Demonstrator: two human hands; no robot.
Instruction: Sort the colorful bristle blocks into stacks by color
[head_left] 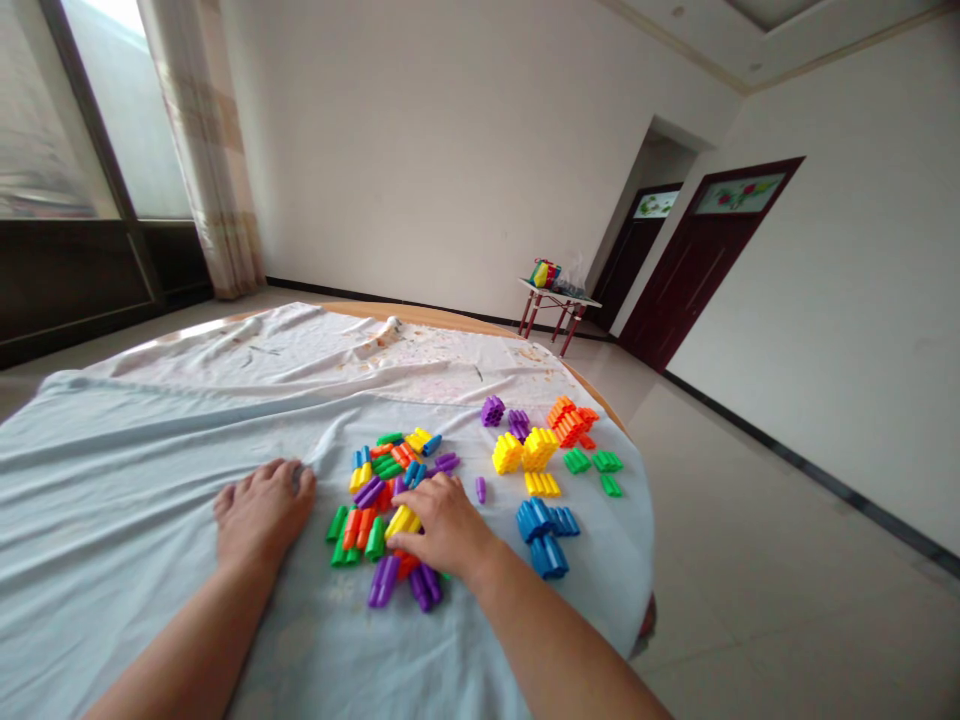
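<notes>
My left hand (pixel 266 508) lies palm down on the pale blue cloth, left of a mixed pile of small plastic toy pieces, with nothing in it. Over the pile, my right hand (pixel 448 522) has its thumb and fingers closed around a yellow toy piece (pixel 402 523). Around it lie orange pieces (pixel 358 528), green pieces (pixel 337 524), purple pieces (pixel 384 581) and blue pieces (pixel 415 473). Part of the pile is hidden under my right hand. A single purple piece (pixel 481 489) lies just right of that hand.
Colour-sorted groups stand at the right: blue (pixel 549 555), yellow (pixel 538 450), orange (pixel 571 424), green (pixel 606 461) and purple (pixel 492 411). The table's rounded edge runs close beyond them. A stained white cloth (pixel 315 345) covers the far side; a small table (pixel 559 296) stands behind.
</notes>
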